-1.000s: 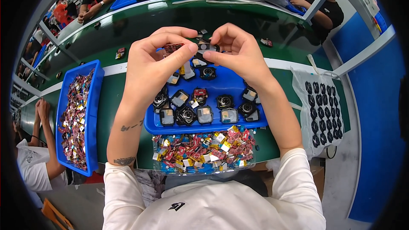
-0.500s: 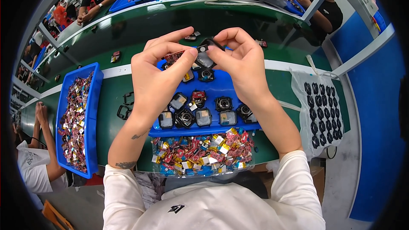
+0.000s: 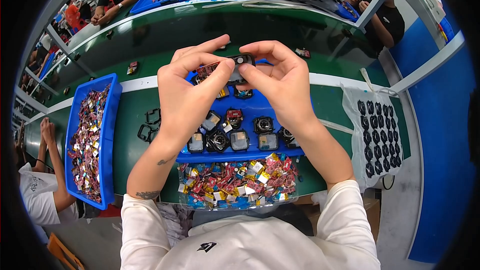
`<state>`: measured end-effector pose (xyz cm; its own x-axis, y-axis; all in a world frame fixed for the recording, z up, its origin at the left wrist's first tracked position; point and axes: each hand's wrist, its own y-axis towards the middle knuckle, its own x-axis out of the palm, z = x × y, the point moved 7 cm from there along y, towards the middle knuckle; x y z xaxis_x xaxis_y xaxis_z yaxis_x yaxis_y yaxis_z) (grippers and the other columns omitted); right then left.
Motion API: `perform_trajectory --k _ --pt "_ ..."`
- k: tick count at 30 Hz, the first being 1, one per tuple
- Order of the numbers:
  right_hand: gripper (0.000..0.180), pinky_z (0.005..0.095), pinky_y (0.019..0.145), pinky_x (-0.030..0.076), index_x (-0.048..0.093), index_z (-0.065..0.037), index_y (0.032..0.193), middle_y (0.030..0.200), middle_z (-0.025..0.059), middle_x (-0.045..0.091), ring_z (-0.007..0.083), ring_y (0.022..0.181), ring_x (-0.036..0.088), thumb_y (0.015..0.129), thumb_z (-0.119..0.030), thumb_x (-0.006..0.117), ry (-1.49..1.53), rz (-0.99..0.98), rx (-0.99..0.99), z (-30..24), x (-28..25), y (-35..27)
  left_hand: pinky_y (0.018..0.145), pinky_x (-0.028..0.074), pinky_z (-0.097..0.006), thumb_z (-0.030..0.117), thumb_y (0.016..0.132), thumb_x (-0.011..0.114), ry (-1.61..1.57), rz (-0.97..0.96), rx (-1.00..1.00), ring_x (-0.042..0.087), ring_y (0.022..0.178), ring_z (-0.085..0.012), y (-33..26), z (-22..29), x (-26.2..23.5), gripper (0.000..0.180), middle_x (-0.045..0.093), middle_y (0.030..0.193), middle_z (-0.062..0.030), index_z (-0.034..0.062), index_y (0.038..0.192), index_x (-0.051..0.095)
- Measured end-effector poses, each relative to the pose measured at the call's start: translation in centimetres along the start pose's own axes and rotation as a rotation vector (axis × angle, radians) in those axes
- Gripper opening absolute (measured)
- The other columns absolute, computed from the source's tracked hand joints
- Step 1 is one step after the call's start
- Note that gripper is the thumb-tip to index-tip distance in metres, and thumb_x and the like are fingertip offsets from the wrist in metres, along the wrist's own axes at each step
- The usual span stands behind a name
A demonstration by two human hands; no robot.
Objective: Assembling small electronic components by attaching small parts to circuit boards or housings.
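Above a blue tray (image 3: 262, 106), my two hands meet at fingertip height. My left hand (image 3: 185, 82) pinches a small red circuit board (image 3: 205, 71) between thumb and fingers, its index finger raised. In my right hand (image 3: 280, 77) is a black watch case (image 3: 236, 75) with a greyish inside, gripped between thumb and fingers. The left thumb tip touches or nearly touches the case's edge. Several black watch cases (image 3: 239, 140) lie in the tray, some with boards inside. Just in front of it is a heap of red boards with silver and yellow batteries (image 3: 235, 182).
On the left stands a long blue bin (image 3: 114, 120) full of boards. A white sheet (image 3: 357, 135) with rows of black parts lies at right. Empty black frames (image 3: 145, 132) rest left of the tray. Metal posts (image 3: 432, 62) flank the bench; people sit across it and at left.
My right hand has shifted slightly left and down, turning the watch case to a more level pose, closer to the left hand. The left hand, still pinching the circuit board, moved slightly right.
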<state>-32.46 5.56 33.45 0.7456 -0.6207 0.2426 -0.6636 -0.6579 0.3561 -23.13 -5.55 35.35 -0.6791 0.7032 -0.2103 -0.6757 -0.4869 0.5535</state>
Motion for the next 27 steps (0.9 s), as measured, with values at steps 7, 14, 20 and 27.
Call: perform_trajectory --k 7,14,20,27 --pt "0.021 0.0263 0.065 0.058 0.057 0.004 0.101 0.098 0.0098 0.058 0.0146 0.081 0.064 0.081 0.002 0.061 -0.042 -0.026 -0.023 -0.2 0.3 0.0 0.087 0.043 -0.031 0.01 0.074 0.068 -0.025 -0.013 -0.038 0.056 0.1 -0.0189 0.1 -0.3 0.0 0.009 0.066 0.105 -0.0115 0.002 0.078 0.07" --pt "0.019 0.0272 0.066 0.058 0.057 0.004 0.1 0.1 0.0105 0.058 0.0151 0.082 0.063 0.082 0.001 0.062 -0.065 -0.029 -0.047 -0.4 0.4 -0.1 0.086 0.044 -0.03 0.011 0.075 0.068 -0.063 -0.016 -0.061 0.056 0.099 -0.0176 0.1 -0.5 0.0 0.01 0.067 0.105 -0.0108 0.0019 0.079 0.071" --pt "0.02 0.0274 0.066 0.058 0.057 0.004 0.1 0.099 0.0107 0.058 0.0154 0.082 0.063 0.082 0.0 0.062 -0.061 -0.029 -0.056 -0.5 0.5 -0.1 0.08 0.046 -0.027 0.011 0.076 0.068 -0.139 -0.019 -0.131 0.058 0.094 -0.0159 0.0 -1.0 0.1 0.011 0.067 0.103 -0.0115 0.0012 0.081 0.07" --pt "0.02 0.0274 0.067 0.058 0.057 0.005 0.1 0.097 0.0101 0.059 0.0145 0.081 0.063 0.082 -0.001 0.063 -0.075 -0.026 -0.08 -0.3 0.5 -0.2 0.08 0.047 -0.027 0.009 0.077 0.068 -0.119 0.016 -0.084 0.06 0.093 -0.0166 -0.1 -0.8 0.2 0.01 0.067 0.099 -0.0117 0.0008 0.081 0.07"
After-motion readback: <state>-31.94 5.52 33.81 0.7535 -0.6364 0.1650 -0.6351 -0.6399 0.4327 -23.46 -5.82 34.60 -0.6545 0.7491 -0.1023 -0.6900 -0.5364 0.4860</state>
